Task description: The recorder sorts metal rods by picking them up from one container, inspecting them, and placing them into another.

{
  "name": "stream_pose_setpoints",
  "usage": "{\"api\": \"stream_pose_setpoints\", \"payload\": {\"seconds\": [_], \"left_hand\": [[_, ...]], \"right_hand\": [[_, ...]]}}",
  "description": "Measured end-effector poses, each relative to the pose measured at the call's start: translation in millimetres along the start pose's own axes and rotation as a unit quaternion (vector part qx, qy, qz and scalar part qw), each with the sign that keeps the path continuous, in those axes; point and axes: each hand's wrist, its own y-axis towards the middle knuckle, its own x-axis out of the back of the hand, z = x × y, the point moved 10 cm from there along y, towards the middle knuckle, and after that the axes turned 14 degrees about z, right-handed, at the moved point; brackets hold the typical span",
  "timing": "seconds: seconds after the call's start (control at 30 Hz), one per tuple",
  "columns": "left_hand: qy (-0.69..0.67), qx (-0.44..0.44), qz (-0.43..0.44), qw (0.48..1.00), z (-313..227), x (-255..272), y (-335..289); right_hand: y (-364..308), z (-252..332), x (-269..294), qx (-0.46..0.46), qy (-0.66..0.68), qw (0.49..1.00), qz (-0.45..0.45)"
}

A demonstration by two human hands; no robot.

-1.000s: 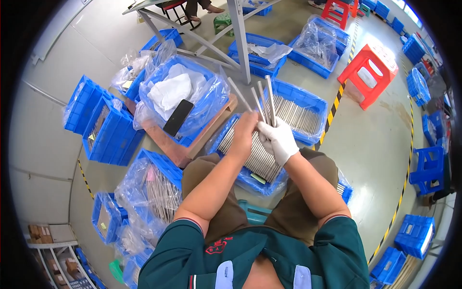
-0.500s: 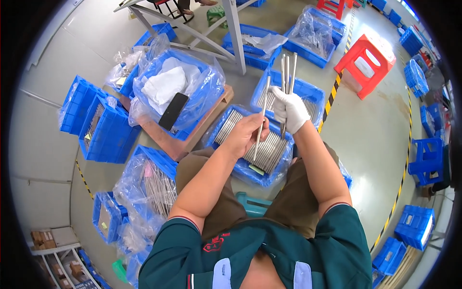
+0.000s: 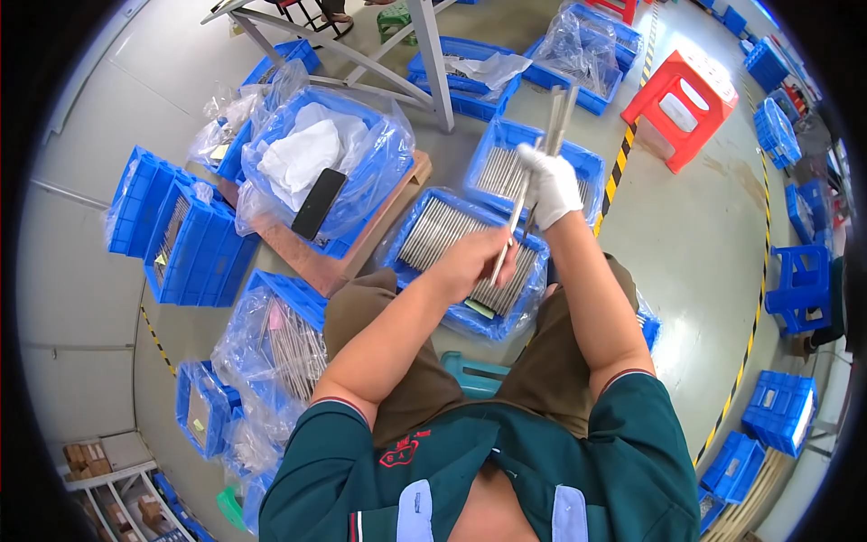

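My bare left hand (image 3: 477,256) is closed on the lower part of a thin metal rod (image 3: 521,197), which slants up to the right. My right hand (image 3: 554,190), in a white glove, grips several upright metal rods (image 3: 560,116), blurred at their tops. The single rod lies against or right beside this bundle; whether they touch I cannot tell. Below both hands stands a plastic-lined blue bin (image 3: 394,244) with rows of metal rods (image 3: 440,229) in it. Another blue bin (image 3: 479,144) of similar rods sits just beyond.
On a wooden pallet (image 3: 361,262) to the left, a lined blue crate holds white sheeting (image 3: 302,154) and a black phone (image 3: 319,204). A bag of loose rods (image 3: 293,348) is by my left knee. A red stool (image 3: 684,104) stands right of the striped floor tape (image 3: 619,172).
My left hand has brought its rod up and right, tilting it toward the bundle in my right hand. The whole view has shifted slightly.
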Motion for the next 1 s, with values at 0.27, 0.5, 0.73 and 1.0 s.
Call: {"api": "stream_pose_setpoints", "payload": {"seconds": [0.27, 0.5, 0.73, 1.0], "left_hand": [[0.112, 0.004, -0.051, 0.992, -27, 41, -32], [-0.039, -0.066, 0.068, 0.995, -29, 20, -3], [0.063, 0.046, 0.006, 0.997, -13, 30, -6], [-0.015, -0.172, -0.263, 0.949, -65, 107, -51]], "right_hand": [[10, 17, 33, -0.080, 0.023, 0.995, 0.060], [-33, -35, -41, -0.149, -0.143, 0.959, 0.192], [-31, -38, -53, -0.123, -0.304, 0.915, 0.236], [-46, -36, -45, -0.147, -0.317, 0.913, 0.211]]}}
